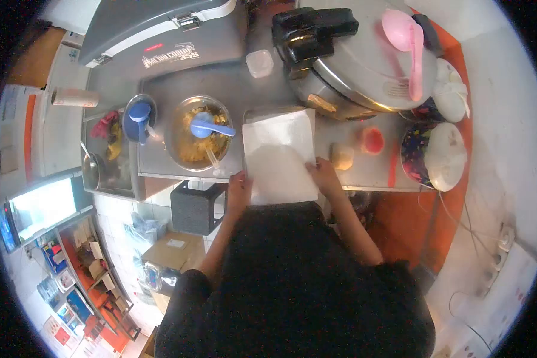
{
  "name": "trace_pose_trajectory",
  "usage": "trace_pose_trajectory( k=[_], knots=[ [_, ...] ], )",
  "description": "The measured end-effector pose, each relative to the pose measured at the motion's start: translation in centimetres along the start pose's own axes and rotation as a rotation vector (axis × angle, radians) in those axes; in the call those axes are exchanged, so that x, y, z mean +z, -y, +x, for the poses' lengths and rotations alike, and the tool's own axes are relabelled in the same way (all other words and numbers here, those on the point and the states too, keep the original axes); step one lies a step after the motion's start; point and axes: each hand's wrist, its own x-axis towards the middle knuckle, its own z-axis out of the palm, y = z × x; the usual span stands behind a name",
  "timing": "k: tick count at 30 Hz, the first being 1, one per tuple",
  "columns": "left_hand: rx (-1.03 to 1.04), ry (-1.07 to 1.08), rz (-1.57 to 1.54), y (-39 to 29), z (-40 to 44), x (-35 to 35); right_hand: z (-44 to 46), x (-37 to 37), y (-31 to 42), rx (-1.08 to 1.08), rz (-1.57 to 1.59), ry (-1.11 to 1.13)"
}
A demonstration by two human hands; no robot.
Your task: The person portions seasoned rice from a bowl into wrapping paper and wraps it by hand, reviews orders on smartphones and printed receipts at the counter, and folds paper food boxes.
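Observation:
A white rectangular sheet (280, 158), like paper, lies at the counter's front edge, over what seems to be a metal tray whose rim shows behind it. My left hand (240, 190) is closed on the sheet's left edge near its front corner. On the right side, my right hand (325, 173) pinches the opposite edge. Left of the sheet stands a metal bowl (174, 143) of yellowish food with a blue scoop (203, 125) in it. To the right sit a round beige piece (342, 156) and a small red-topped container (373, 141).
A large pot (340, 71) with a pink ladle (416, 53) on its lid fills the back right. Two patterned pots (417, 156) stand far right. A grey cooler box (161, 36), small bowl (140, 119) and sink (110, 173) are left. Below the counter is a black stool (196, 209).

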Motion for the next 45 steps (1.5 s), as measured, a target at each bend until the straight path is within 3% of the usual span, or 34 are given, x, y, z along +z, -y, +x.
trace_pose_trajectory(
  k=[2,4,6,9,11,12,14,15,17,18,20,24,27,30,32,34,37,38,40,42,43,45],
  knots=[
    [-0.031,0.066,-0.007,1.5,0.3,0.5,-0.8,-0.4,1.4,0.009,0.133,0.076],
    [-0.284,0.315,-0.311,1.9,1.1,0.7,0.1,0.0,-0.5,-0.043,0.102,0.06],
    [-0.301,0.376,-0.477,1.0,1.5,1.0,0.5,-0.4,-1.5,-0.099,0.066,0.039],
    [-0.282,0.464,-0.769,-2.5,2.0,0.6,0.6,-1.3,-0.8,-0.044,0.254,0.174],
    [-0.254,0.492,-0.891,-2.3,1.9,0.6,1.6,-1.5,-2.8,0.138,0.697,0.19],
    [-0.175,0.485,-0.709,-0.9,2.4,1.2,2.9,-1.8,-5.3,0.135,0.697,0.191],
    [-0.042,0.485,-0.364,-1.4,3.1,0.4,6.0,-2.1,-10.2,-0.012,0.057,0.2],
    [-0.046,0.481,-0.36,-0.5,3.2,0.5,5.9,-1.7,-10.2,-0.012,0.059,0.206],
    [-0.053,0.421,-0.143,2.1,3.5,1.6,5.3,-0.7,-9.8,-0.224,-0.166,-0.054],
    [-0.052,0.421,-0.142,1.7,3.3,1.3,5.1,-0.4,-9.7,-0.223,-0.165,-0.054],
    [-0.047,0.257,-0.248,-0.4,2.6,0.6,4.7,0.1,-9.5,-0.529,-0.363,-0.236],
    [-0.045,0.072,-0.2,-1.5,1.7,0.2,4.1,1.8,-8.3,-0.298,-0.082,-0.137],
    [-0.05,-0.093,-0.113,-0.4,2.7,1.7,3.8,1.7,-5.8,-0.261,0.033,-0.238],
    [-0.011,-0.117,-0.014,-0.2,3.6,2.9,5.4,0.4,-7.0,-0.252,-0.235,-0.184],
    [-0.027,-0.148,0.059,-1.7,4.1,2.5,5.6,-2.4,-6.0,-0.267,-0.373,-0.44],
    [-0.067,-0.079,0.046,-2.9,4.6,2.3,5.4,-6.6,-5.9,-0.522,-0.633,-0.825],
    [-0.064,-0.051,0.082,-4.1,3.7,1.7,8.6,-11.5,-12.5,-0.39,-1.121,-0.869],
    [-0.016,-0.079,0.119,-4.4,3.2,1.6,9.6,-12.6,-14.7,-0.551,-0.558,-0.791],
    [0.068,-0.116,0.266,-3.0,2.2,1.5,9.2,-12.6,-13.5,-0.678,0.008,-0.656],
    [0.141,-0.161,0.416,-1.9,1.3,0.3,4.5,-11.6,-6.5,-0.308,-0.725,-0.685],
    [0.182,-0.107,0.457,-1.6,0.8,-0.7,3.4,-10.0,-4.5,-0.324,-0.722,-0.67],
    [0.208,-0.056,0.504,-1.3,-0.2,-2.7,1.2,-5.9,-1.6,-0.621,-0.669,-0.711]
  ],
)
